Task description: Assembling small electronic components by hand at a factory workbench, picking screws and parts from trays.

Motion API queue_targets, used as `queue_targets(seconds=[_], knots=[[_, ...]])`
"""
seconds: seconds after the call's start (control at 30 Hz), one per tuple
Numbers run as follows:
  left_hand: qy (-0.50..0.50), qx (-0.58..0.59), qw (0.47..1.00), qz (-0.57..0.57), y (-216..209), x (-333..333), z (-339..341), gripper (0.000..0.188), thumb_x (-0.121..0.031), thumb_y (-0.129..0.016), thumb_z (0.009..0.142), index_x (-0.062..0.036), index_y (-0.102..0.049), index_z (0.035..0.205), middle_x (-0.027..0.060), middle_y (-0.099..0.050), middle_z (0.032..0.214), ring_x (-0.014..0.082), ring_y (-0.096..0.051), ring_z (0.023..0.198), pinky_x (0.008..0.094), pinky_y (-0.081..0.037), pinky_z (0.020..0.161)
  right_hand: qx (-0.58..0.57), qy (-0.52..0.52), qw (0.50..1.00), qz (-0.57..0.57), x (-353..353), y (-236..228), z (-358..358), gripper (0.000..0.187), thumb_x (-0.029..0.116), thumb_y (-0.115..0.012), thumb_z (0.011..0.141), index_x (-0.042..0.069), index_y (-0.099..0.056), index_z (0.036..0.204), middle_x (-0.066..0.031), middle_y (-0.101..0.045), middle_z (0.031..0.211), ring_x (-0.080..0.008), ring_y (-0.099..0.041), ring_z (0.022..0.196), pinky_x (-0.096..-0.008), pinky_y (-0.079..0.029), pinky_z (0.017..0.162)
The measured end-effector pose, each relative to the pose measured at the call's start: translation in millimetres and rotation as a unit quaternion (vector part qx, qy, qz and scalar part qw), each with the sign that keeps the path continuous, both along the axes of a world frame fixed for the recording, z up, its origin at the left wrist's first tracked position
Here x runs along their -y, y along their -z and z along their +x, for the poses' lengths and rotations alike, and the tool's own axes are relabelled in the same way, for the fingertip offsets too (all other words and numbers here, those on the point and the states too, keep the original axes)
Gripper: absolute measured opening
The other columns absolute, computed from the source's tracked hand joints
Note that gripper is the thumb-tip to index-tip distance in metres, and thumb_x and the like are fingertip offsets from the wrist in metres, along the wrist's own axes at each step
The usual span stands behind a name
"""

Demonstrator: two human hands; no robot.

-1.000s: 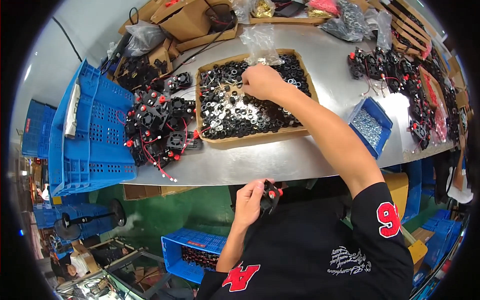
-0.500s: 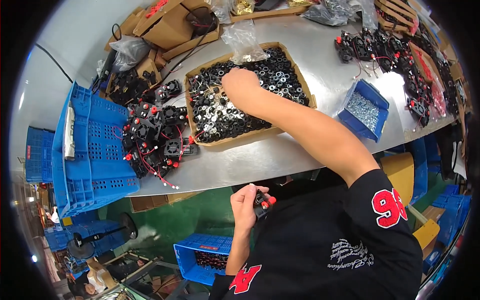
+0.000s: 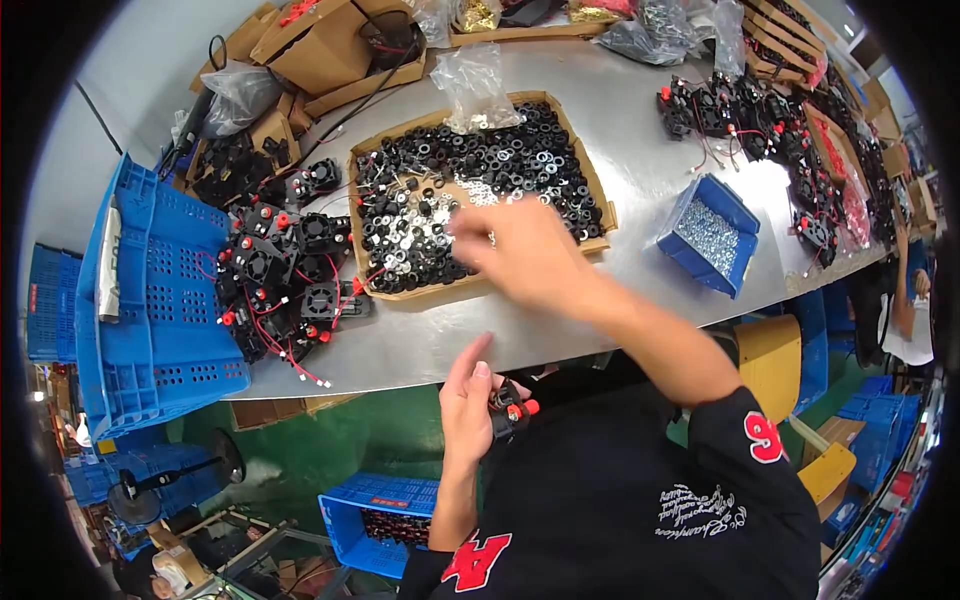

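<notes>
Close to my body, below the table's front edge, my left hand [image 3: 466,412] holds a small black assembly with a red knob [image 3: 508,408]. Its index finger points up and away, while the thumb lies near the part. My right hand [image 3: 528,252] hovers over the near right portion of a shallow cardboard tray [image 3: 480,283]. Motion smears its fingers, so whether they pinch anything is hidden. Black rings, pale washers [image 3: 412,225] and other small round parts fill the tray. A clear plastic bag [image 3: 472,85] rests at the tray's far edge.
Left of the tray lie piled black fan assemblies [image 3: 268,262] with red wires, beside a blue perforated crate [image 3: 170,290]. A blue bin of small metal screws [image 3: 710,236] stands to the right. More fan assemblies [image 3: 715,108] lie farther back. Another blue crate [image 3: 375,490] sits below.
My right hand has drawn back from the middle of the tray toward me. My left hand's index finger has lifted off the black assembly. The whole view has shifted slightly.
</notes>
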State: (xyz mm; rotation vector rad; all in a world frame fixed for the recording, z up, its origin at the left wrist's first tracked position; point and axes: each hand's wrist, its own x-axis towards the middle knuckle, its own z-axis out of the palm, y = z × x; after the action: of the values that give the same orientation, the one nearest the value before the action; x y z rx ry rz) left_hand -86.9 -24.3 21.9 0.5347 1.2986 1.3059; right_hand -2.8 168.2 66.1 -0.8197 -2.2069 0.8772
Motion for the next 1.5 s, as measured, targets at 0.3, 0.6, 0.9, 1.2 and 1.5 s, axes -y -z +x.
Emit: queue_targets(seconds=[0.3, 0.6, 0.9, 1.2, 1.5], knots=[[0.001, -0.045, 0.997, 0.064, 10.4, -10.9, 3.1, 0.032, -0.021, -0.049, 0.103, 0.0060, -0.055, 0.120, 0.0063, -0.065, 0.101, 0.0085, -0.061, 0.089, 0.0228, -0.050, 0.078, -0.005, -0.116, 0.966, -0.231, 55.5, 10.6, 42.4, 0.019, 0.014, -0.068, 0.085, 0.000, -0.069, 0.098, -0.0109, -0.071, 0.087, -0.0199, -0.068, 0.073, -0.0306, -0.054, 0.067], [-0.043, 0.318, 0.947, -0.020, 15.1, 5.5, -5.4, 0.035, -0.033, -0.039, 0.103, -0.0023, -0.055, 0.106, 0.0033, -0.052, 0.074, 0.0102, -0.043, 0.049, 0.0244, -0.032, 0.048, 0.142, 0.191, 0.954, 0.185, -137.1, 32.8, 31.0, 0.015, 0.015, -0.062, 0.083, 0.004, -0.069, 0.090, -0.0174, -0.066, 0.089, -0.0385, -0.062, 0.089, -0.0451, -0.050, 0.079], [-0.066, 0.286, 0.956, -0.004, 14.7, 16.6, -6.7, 0.035, -0.031, -0.040, 0.102, -0.0005, -0.055, 0.108, 0.0035, -0.052, 0.074, 0.0101, -0.044, 0.050, 0.0242, -0.033, 0.049, 0.290, 0.143, 0.941, 0.094, -147.6, 26.5, 15.6, 0.021, 0.015, -0.068, 0.074, 0.003, -0.069, 0.091, -0.0188, -0.069, 0.086, -0.0375, -0.066, 0.082, -0.0428, -0.052, 0.076], [-0.063, 0.241, 0.967, -0.054, 15.8, 13.0, -4.7, 0.036, -0.032, -0.043, 0.102, 0.0009, -0.055, 0.107, 0.0020, -0.053, 0.072, 0.0098, -0.046, 0.050, 0.0232, -0.036, 0.047, 0.043, 0.124, 0.991, 0.027, -79.2, 35.8, 42.8, 0.024, 0.012, -0.065, 0.077, 0.002, -0.070, 0.098, -0.0157, -0.071, 0.085, -0.0279, -0.068, 0.079, -0.0349, -0.054, 0.074], [-0.044, 0.191, 0.980, -0.032, 17.7, 5.9, 2.2, 0.037, -0.032, -0.044, 0.101, 0.0023, -0.057, 0.106, 0.0035, -0.056, 0.073, 0.0090, -0.049, 0.049, 0.0215, -0.039, 0.044, -0.138, 0.074, 0.948, -0.277, -65.7, 44.4, 54.9, 0.025, 0.003, -0.067, 0.081, -0.004, -0.067, 0.105, -0.0070, -0.069, 0.091, -0.0129, -0.067, 0.085, -0.0237, -0.053, 0.076]])
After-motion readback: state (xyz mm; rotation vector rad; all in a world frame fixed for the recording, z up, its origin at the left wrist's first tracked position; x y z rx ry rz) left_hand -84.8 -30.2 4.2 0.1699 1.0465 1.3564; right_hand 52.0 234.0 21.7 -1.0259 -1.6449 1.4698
